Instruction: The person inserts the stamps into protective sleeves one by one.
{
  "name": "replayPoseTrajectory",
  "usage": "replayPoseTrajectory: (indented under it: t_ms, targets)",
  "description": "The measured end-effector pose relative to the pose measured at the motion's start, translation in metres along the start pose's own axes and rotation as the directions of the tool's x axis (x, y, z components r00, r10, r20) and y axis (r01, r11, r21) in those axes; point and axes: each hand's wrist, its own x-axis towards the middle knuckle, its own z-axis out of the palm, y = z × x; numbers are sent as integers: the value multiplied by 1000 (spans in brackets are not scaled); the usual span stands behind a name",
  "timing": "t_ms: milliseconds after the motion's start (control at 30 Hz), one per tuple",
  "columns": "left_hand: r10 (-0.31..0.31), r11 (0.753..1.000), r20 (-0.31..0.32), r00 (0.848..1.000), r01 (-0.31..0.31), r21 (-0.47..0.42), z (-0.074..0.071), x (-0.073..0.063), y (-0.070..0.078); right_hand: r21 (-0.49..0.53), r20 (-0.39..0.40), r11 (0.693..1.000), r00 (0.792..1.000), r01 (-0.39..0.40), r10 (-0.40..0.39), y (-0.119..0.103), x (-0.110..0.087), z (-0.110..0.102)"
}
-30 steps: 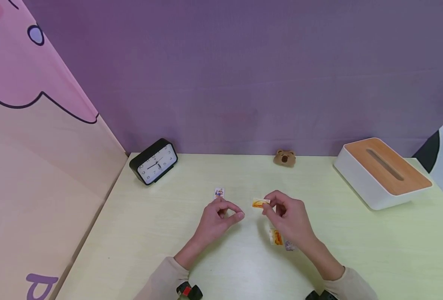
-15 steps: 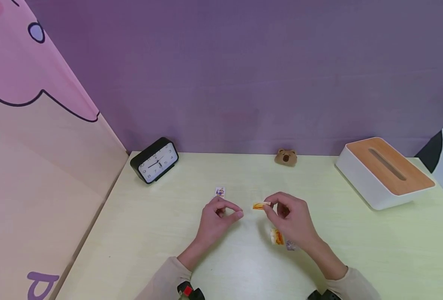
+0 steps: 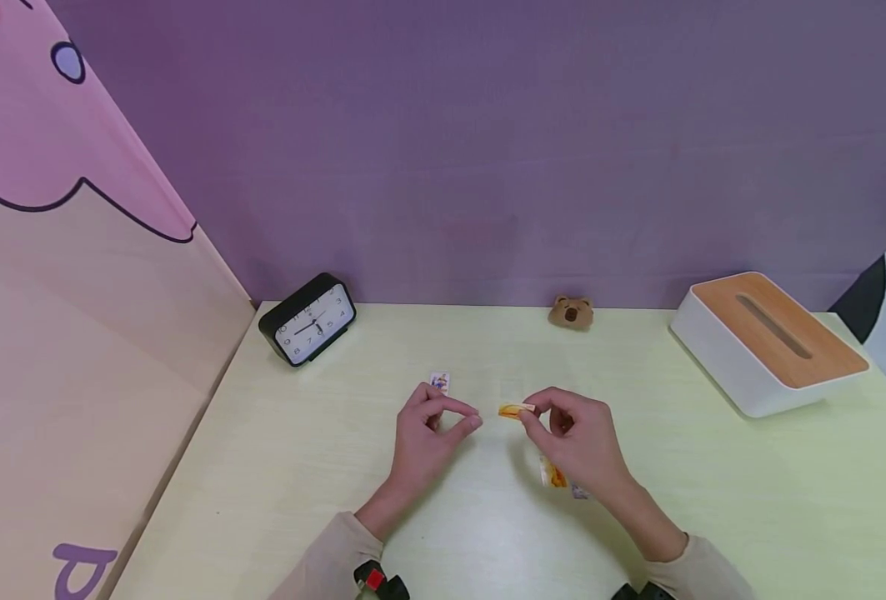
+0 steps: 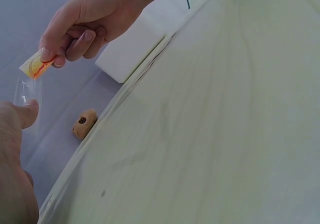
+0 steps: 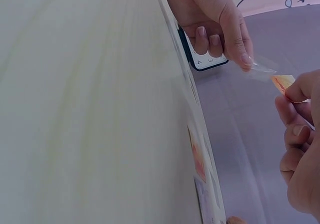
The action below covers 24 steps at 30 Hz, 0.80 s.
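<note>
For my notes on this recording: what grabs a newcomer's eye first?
First, the right hand pinching a small yellow-orange card over the middle of the table, facing the left hand, which pinches clear plastic. Next come the black clock at the back left and the white, tan-topped box at the back right.

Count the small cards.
4: a pale card beyond the left hand, a yellow card in the right hand, an orange card and purple card on the table below that hand; others may be hidden.

Card [image 3: 514, 411]: small, yellow and orange, raised, pinched in the right hand [image 3: 583, 435]. Sleeve [image 5: 262, 70]: clear plastic, pinched in the left hand [image 3: 429, 435], near the card's edge; contact unclear.
</note>
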Motion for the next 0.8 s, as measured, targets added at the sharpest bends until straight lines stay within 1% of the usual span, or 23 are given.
replayPoseTrajectory:
  t_ms: [167,233,433,667,800]
  targets:
    - [6,1000,18,1000,-6,21,1,-1,1,3,-10,999,999,39,-39,-1,0,1]
    - [8,1000,19,1000,-8,15,1,-1,1,1,-16,999,999,47,-47,-1,0,2]
    - [7,1000,32,999,-7,17,1,-1,-1,-7,-20,1000,999,31,-31,-3,-1,2]
    - [28,1000,27,999,-28,13,1,-1,-2,-24,-14,1000,1000,15,-15,-2,0,1]
    - [26,1000,30,999,-26,6,1,-2,-2,-27,-17,1000,1000,6,-6,-3,0,0]
